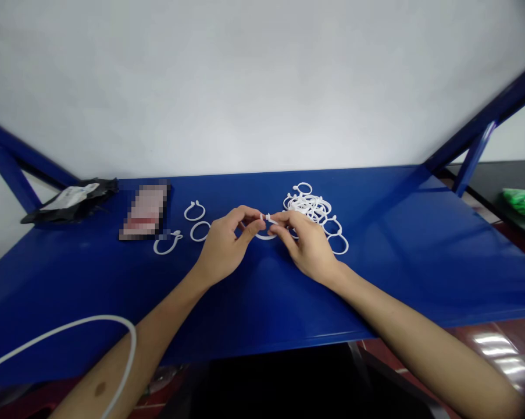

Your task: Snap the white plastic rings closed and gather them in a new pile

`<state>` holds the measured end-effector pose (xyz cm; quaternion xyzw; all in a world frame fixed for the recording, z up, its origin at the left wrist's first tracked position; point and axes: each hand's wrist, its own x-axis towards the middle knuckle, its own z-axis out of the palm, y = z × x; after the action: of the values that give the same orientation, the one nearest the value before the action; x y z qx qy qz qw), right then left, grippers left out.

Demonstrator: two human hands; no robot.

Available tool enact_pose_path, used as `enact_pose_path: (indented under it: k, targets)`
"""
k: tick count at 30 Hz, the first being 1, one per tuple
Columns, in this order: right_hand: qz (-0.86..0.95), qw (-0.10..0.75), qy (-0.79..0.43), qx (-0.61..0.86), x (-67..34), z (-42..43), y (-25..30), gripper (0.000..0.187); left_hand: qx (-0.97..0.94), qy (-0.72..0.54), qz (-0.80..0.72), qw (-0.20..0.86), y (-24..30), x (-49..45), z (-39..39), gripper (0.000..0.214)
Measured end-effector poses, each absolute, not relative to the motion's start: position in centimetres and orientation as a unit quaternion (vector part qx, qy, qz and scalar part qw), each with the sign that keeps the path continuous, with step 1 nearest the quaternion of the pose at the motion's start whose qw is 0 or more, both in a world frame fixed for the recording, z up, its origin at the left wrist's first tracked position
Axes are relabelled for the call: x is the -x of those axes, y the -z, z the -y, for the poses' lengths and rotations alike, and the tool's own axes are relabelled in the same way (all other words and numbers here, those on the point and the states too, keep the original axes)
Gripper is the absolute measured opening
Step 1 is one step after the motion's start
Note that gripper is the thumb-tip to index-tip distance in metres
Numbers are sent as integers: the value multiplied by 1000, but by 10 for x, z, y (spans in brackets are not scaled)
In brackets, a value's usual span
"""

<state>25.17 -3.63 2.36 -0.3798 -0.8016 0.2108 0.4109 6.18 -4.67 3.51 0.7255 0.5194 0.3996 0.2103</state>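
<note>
Between my two hands is a white plastic curtain ring (265,237), its ends near each other at the top. My left hand (225,243) pinches the ring's left side between thumb and fingers. On the other side, my right hand (309,244) pinches near the small knobbed end. The fingers partly cover the ring. Behind my right hand lies a heap of white curtain rings (306,205), several of them overlapping. Left of my left hand are a few separate rings, one of them an open ring (194,219) with knobbed ends apart.
The blue table (271,314) meets a pale wall at the back. A blurred-out phone-like object (145,209) and a black plastic package (74,201) lie at the left. A white cable (70,323) loops across my left forearm. Blue frame bars rise at both sides.
</note>
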Motion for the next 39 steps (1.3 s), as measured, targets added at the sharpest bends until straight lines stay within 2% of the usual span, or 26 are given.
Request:
enact_pose_path:
  k: [5, 13, 19, 28, 32, 36, 39]
  targets:
    - [823, 402, -187, 355, -257, 33, -18, 14, -749, -399, -501, 172, -31, -63, 46, 11]
    - [877, 344, -89, 324, -260, 30, -13, 27, -792, -426, -435, 45, -15, -66, 46, 16]
    - [902, 309, -10, 303, -260, 30, -14, 31, -811, -403, -423, 38, -12, -65, 45, 20]
    - [919, 294, 24, 260, -260, 26, -12, 33, -837, -366, -403, 48, -7, -58, 41, 22]
    - [897, 315, 49, 307, -258, 24, -20, 29, -844, -281, -456, 7, -20, -52, 37, 17]
    - [843, 341, 93, 406, -266, 14, -25, 28, -755, -118, -637, -101, -37, -40, 37, 40]
    - [804, 319, 129, 484, -281, 1, -21, 27, -679, -10, -725, -118, -43, -29, 38, 47]
